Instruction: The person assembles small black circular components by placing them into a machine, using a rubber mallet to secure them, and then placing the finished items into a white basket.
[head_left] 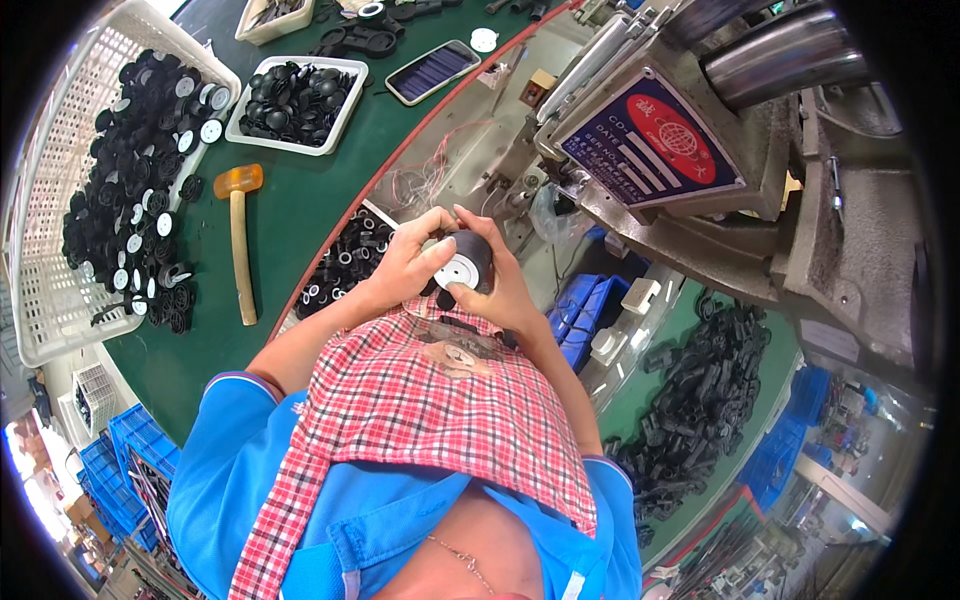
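Close in front of my checked apron, both hands hold a black caster wheel with a white hub face (460,272). My left hand (412,252) grips it from the left, its thumb lying at the rim of the white face. My right hand (508,290) is closed round the other side, with the thumb against the lower part of the hub. Small black parts show under the wheel, partly hidden by the fingers. Just left of my left hand, a tray of black parts and pale rings (350,255) is partly covered by my forearm.
A mallet (240,240) with an orange head lies on the green table (300,200). Beyond it are a white tray of black caps (295,105), a large basket of wheel parts (45,250) and a phone (433,72). A heavy press (690,150) stands right, above piled black parts (700,390).
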